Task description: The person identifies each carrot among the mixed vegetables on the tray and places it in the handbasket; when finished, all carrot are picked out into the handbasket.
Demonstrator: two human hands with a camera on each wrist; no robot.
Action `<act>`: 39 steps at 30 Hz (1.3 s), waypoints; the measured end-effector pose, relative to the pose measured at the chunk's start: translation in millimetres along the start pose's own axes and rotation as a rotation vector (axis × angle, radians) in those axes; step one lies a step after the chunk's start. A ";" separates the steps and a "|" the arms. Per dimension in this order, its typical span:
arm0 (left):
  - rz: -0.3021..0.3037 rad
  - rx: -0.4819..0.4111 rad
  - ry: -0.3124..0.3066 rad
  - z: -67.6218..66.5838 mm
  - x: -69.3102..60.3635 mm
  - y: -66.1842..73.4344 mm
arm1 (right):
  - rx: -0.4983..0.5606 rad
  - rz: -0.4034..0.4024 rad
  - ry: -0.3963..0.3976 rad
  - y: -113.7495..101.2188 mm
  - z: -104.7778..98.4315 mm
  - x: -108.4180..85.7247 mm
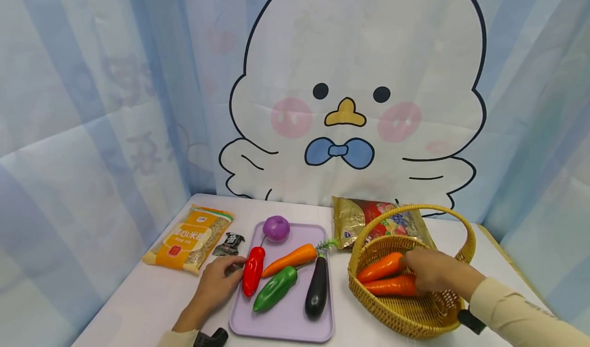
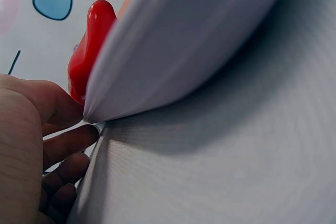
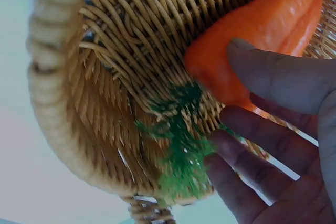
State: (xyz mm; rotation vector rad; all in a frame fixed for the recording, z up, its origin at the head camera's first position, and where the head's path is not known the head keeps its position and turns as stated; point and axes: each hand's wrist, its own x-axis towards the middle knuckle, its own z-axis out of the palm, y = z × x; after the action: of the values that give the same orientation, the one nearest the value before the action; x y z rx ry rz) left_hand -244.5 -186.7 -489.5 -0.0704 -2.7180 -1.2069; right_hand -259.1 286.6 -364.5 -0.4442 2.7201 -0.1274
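In the head view, my right hand (image 1: 426, 269) reaches into a wicker basket (image 1: 369, 302), over the leafy ends of two carrots (image 1: 382, 266). The right wrist view has the thumb on one orange carrot (image 3: 252, 35) and a finger beneath it; green leaves (image 3: 184, 156) hang below. My left hand (image 1: 217, 281) is at the left rim of a lilac tray (image 1: 286, 331), thumb and forefinger pinching the edge (image 2: 89, 109) beside a red chili pepper (image 1: 253, 272). The tray also bears a carrot (image 1: 292, 260), a green pepper (image 1: 275, 289), an eggplant (image 1: 316, 290) and a purple onion (image 1: 276, 228).
A yellow grain bag (image 1: 191, 238) lies at the back left, with a small black packet (image 1: 229, 244) beside it. Behind the basket lies a red and gold bag (image 1: 369, 216). The basket's tall handle (image 1: 421, 208) arches above it. Curtains surround the white table (image 1: 138, 306).
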 end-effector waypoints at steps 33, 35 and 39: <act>0.011 -0.010 0.009 0.1 0.3 -0.9 | 0.015 -0.281 0.258 -58.5 -52.7 -35.6; 0.012 -0.009 0.009 0.3 0.5 -1.2 | 0.021 -0.296 0.255 -65.0 -52.9 -35.0; 0.010 -0.009 0.004 0.2 1.1 -1.5 | 0.056 -0.312 0.245 -77.5 -51.6 -34.1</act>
State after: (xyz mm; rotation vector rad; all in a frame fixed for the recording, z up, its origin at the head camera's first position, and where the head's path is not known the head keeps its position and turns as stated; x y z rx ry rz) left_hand -245.8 -187.6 -490.5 -0.0821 -2.7052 -1.2156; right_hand -226.5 225.7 -293.3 -0.8867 2.8529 -0.3620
